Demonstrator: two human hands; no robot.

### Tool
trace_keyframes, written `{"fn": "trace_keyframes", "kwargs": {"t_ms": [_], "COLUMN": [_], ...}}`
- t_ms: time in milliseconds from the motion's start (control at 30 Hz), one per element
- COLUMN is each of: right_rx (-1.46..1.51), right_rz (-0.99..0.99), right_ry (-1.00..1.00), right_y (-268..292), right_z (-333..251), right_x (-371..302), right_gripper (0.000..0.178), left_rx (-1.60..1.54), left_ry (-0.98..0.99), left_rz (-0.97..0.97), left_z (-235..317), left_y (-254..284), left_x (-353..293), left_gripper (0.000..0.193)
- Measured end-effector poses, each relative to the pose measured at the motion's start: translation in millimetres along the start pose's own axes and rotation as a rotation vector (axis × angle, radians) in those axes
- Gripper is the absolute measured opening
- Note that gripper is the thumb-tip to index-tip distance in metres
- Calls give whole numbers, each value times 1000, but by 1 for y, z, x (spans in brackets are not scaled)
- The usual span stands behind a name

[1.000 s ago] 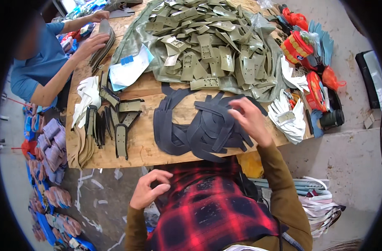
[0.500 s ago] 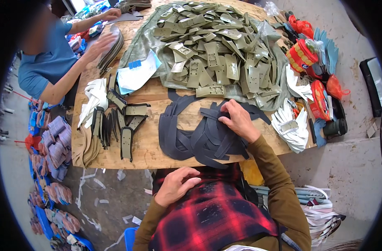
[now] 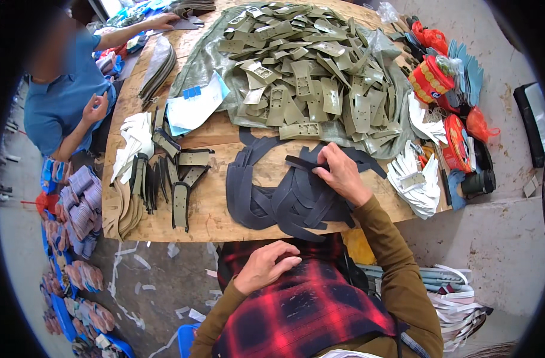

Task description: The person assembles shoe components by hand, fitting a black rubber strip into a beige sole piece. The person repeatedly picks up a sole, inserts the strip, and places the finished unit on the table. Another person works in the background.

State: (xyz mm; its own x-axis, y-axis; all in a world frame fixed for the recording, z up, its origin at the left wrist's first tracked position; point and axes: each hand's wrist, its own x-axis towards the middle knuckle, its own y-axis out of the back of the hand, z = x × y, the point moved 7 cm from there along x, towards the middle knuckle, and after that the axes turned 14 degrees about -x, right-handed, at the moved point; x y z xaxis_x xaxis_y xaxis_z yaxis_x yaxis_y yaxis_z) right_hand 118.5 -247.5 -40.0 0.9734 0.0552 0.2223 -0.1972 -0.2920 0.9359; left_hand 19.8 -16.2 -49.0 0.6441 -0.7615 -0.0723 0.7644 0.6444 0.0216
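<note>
My right hand (image 3: 342,175) pinches one end of a dark fabric strip (image 3: 299,163) between thumb and fingers. The strip is lifted edge-on over a loose pile of curved dark grey strips (image 3: 251,194) at the table's near edge. Lower down, my left hand (image 3: 265,265) hovers over the red plaid apron (image 3: 296,304), empty, with fingers loosely bent and thumb apart. Left of the strips lie olive plates with black edging (image 3: 181,200). Beyond the strips, many curved olive plates with holes (image 3: 305,80) are heaped on a greenish plastic sheet (image 3: 204,62).
White strips (image 3: 417,182) and red containers (image 3: 430,77) line the table's right side. More white strips (image 3: 135,140), beige strips (image 3: 124,209) and a white-blue sheet (image 3: 195,107) lie left. Across the left corner, a person in blue (image 3: 64,113) reaches over the table.
My right hand has raised the strip's end and turned it edge-on. My left hand has moved slightly right. The other person has drawn one hand back from the stacked pieces.
</note>
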Motion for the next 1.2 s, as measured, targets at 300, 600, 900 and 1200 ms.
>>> {"fn": "trace_keyframes", "kwargs": {"t_ms": [300,600,900,1200], "right_rx": [871,1553,354,17], "right_rz": [-205,-17,520,182], "right_ry": [-438,-555,-563,-629], "right_y": [68,41,70,35], "right_z": [-10,-61,118,169], "right_x": [-10,-51,-4,35], "right_gripper": [15,15,21,33], "left_rx": [-585,-1327,-1266,-1638], "left_ry": [149,-1,-68,-48], "left_rz": [-229,176,478,386], "left_z": [6,11,20,21], "left_y": [-33,-26,45,40], "left_x": [29,88,56,27], "left_gripper": [47,43,28,31]}}
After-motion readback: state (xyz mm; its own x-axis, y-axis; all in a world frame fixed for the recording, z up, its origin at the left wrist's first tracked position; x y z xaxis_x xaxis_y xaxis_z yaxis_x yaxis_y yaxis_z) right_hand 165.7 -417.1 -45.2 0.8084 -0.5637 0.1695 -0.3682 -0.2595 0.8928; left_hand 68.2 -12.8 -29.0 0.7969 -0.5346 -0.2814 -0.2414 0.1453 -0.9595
